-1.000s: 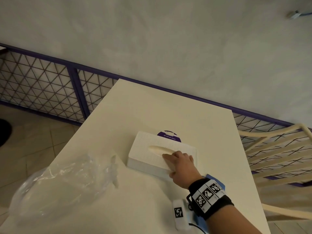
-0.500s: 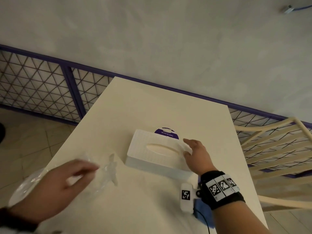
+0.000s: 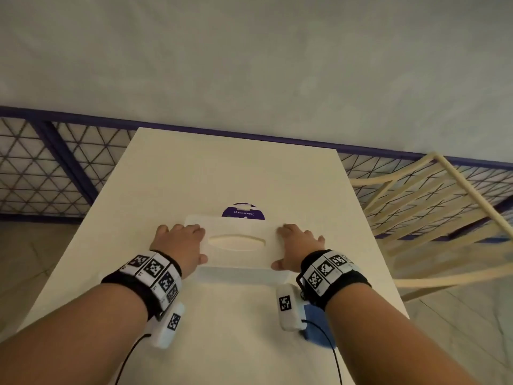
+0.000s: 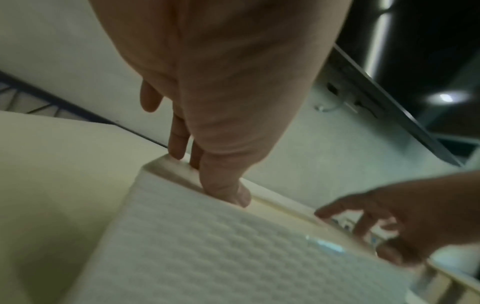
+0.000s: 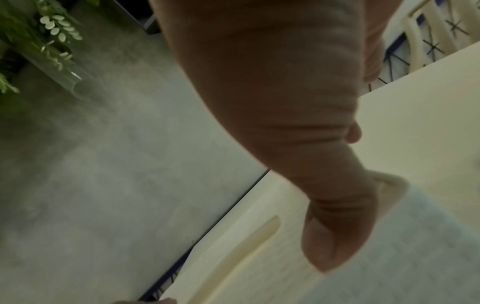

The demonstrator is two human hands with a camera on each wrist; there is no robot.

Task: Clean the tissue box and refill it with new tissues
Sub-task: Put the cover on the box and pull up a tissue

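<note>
A white tissue box [image 3: 236, 254] with an oval slot in its textured lid lies in the middle of the table [image 3: 222, 168]. My left hand [image 3: 191, 245] grips its left end, fingers over the far edge and thumb on the near side. In the same way my right hand [image 3: 288, 247] grips the right end. In the left wrist view the left thumb [image 4: 233, 195] presses the seam between the lid and the box [image 4: 207, 246], with the right hand [image 4: 402, 226] at the other end. The right wrist view shows the right thumb [image 5: 332, 236] beside the slot [image 5: 249, 253].
A round purple wipes pack [image 3: 243, 212] lies just behind the box. A blue cloth [image 3: 316, 326] sits under my right wrist near the table's front right. A cream chair [image 3: 433, 218] stands to the right, and a purple mesh fence [image 3: 55, 173] runs along the wall.
My left hand left the clear plastic bag and took the box's left end. My right hand slid from the lid's top to the right end. The bag is out of view.
</note>
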